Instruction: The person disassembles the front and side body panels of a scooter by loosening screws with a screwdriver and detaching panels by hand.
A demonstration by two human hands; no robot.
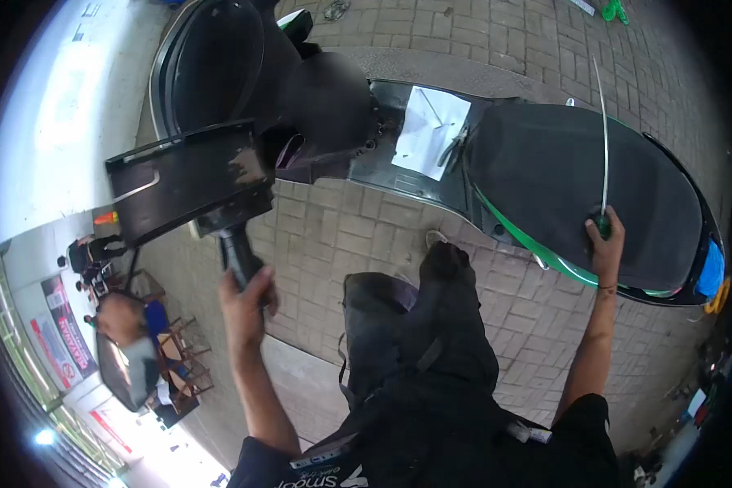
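My left hand [248, 307] is wrapped around the black handlebar grip [240, 256] of a scooter. A wide black tray-like part [187, 191] with a worn patch sits just beyond that grip. My right hand [607, 244] holds a long thin screwdriver [604, 154] by its dark green handle, its shaft pointing away from me. That hand is over the scooter's black seat [537, 154], near the green side trim. On the footboard between seat and front, a white sheet of paper [419, 146] carries a thin metal tool, with pliers [454, 150] at its edge.
A round mirror [126, 366] sticks out at the left. Behind it are wooden chairs [183, 350] and people near a wall with posters [65, 325]. Brick paving [325, 236] surrounds the scooter. A blue cloth-like item [710, 268] hangs at the scooter's rear end.
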